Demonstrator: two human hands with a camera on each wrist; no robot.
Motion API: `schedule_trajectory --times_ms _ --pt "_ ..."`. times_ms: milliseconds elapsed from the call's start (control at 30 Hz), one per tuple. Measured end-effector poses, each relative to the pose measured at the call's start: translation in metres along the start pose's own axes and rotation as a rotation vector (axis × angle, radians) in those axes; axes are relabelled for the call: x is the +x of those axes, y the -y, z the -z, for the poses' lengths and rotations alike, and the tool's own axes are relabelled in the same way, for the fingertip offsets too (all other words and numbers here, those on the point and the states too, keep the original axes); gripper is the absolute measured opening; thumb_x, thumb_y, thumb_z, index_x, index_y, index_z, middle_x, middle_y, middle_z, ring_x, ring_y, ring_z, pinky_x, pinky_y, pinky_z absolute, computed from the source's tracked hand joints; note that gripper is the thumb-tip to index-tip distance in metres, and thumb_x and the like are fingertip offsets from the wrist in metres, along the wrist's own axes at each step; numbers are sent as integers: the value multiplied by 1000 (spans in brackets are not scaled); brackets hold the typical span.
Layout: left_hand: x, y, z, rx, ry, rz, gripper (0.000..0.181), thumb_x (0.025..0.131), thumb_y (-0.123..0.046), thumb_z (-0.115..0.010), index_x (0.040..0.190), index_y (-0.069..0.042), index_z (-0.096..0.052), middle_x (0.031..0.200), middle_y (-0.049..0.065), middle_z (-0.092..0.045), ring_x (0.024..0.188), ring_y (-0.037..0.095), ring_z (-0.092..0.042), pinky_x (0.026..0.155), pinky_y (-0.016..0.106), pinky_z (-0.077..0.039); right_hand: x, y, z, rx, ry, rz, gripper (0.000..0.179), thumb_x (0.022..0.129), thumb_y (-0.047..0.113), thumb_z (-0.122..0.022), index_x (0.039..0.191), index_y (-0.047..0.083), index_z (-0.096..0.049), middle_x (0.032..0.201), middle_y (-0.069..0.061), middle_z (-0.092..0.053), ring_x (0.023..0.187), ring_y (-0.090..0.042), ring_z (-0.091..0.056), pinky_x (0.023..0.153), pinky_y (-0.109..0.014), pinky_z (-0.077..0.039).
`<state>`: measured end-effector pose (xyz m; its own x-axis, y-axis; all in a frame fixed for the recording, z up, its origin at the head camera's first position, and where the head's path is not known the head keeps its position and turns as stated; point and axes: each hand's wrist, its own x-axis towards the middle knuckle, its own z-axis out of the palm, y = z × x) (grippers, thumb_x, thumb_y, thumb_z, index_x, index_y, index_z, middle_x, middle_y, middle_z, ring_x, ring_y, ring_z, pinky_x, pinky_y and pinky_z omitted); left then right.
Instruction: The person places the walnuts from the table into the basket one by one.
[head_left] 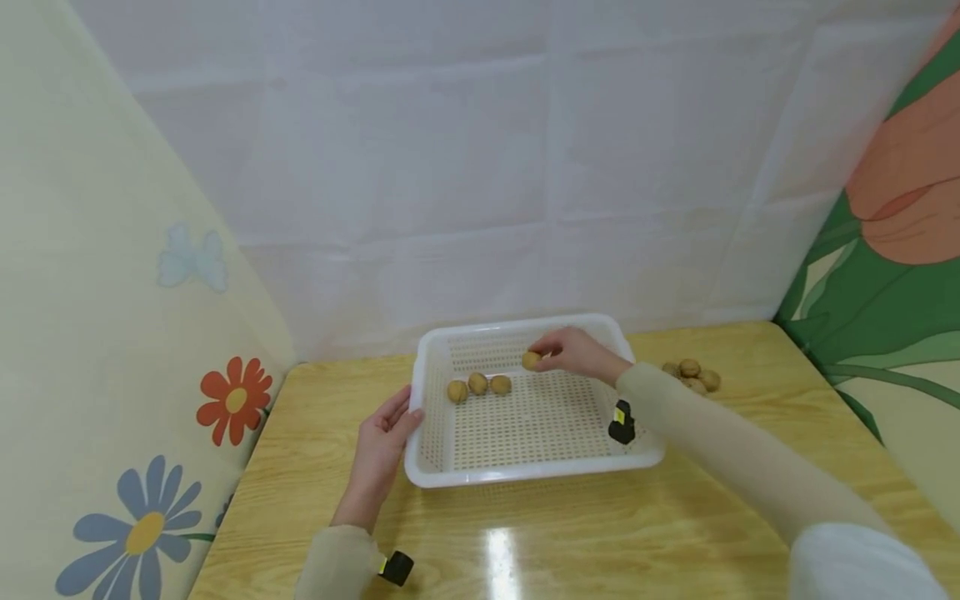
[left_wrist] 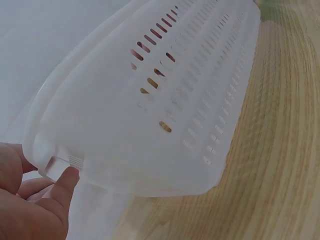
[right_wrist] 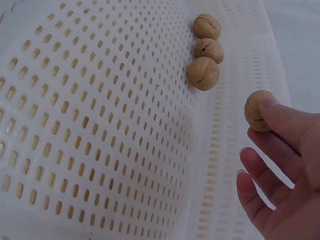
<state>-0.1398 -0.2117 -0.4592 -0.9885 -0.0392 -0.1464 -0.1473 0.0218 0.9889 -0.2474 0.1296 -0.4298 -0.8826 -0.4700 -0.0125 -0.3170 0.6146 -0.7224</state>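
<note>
A white plastic basket [head_left: 536, 477] with slotted walls and floor stands on the table. Three walnuts [right_wrist: 204, 74] lie in a row inside it, along the far side toward the left. Between thumb and index finger, my right hand [head_left: 576, 352] pinches a single walnut [right_wrist: 258, 111] over the basket, to the right of that row; its other fingers are spread loosely. My left hand [head_left: 381, 442] grips the basket's left rim, thumb on top in the head view. In the left wrist view its fingertips hold the handle recess [left_wrist: 60, 165] at the basket's end.
Several more walnuts [head_left: 693, 377] sit in a small pile on the wooden table [head_left: 480, 542], just right of the basket. A white cloth wall [head_left: 450, 167] rises behind the table's back edge. Flower-printed walls [head_left: 112, 333] stand on both sides.
</note>
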Motion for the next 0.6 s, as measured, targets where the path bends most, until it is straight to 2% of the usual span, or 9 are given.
schedule_trajectory --times_ms 200,400,600 --pt "-2 -1 -1 -2 -6 -14 54 105 -9 -62 156 -2 -44 154 20 -51 137 28 -54 96 22 -56 8 -3 -16 14 58 -50 33 95 16 -77 125 2 -74 121 -10 -75 112 -26 -67 98 -41 -56" --pt "-4 -2 -3 -4 -9 -26 53 105 -7 -62 154 0 -46 151 25 -53 133 26 -56 93 19 -56 15 -11 -30 -4 46 -89 32 93 17 -80 122 5 -76 116 -7 -77 108 -23 -69 100 -41 -55" --pt "-4 -2 -3 21 -5 -21 54 105 -9 -61 156 -2 -45 153 21 -53 136 31 -55 94 21 -56 19 -13 -38 5 40 -108 33 92 15 -79 122 2 -74 117 -10 -75 110 -26 -68 103 -43 -54"
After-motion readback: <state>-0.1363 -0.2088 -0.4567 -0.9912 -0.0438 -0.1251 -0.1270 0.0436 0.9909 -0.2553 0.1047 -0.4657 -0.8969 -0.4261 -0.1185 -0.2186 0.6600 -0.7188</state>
